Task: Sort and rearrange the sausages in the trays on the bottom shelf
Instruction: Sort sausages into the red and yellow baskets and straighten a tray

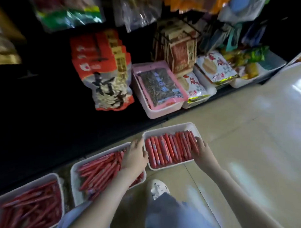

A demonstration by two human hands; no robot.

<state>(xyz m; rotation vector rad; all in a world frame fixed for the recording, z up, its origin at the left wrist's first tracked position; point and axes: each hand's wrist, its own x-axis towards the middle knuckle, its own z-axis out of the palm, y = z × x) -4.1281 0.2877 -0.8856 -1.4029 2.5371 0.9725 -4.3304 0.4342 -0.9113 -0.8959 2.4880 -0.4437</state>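
3 white trays of red sausages down at the foot of the dark shelf unit. The left tray (31,184) is piled with long thin sausages (35,203) lying every which way, pretty blurry. Just beside it, the middle tray (75,184) has a loose, messy heap (100,172) all slanting roughly 1 direction.

The left hand (136,153) reaches over that middle tray and grips the left rim of the right tray (162,131), thumb hooked over the edge. This tray is out over the tiled floor (248,135), just in front of the shelf edge; can't tell if it's lifted or resting. Its short sausages (170,145) are lined up neatly side by side. The right hand (201,150) grips the tray's right end, fingers curled down onto the outermost sausages.

Below the hands there's a white shoe (157,187) on the floor.

On the shelf behind: red snack bags (101,68) standing up, then a pink tray (141,99) with a seed packet (160,86) lying in it, brown paper bags (180,51) in a wire rack, and white snack packets (215,68) further right.
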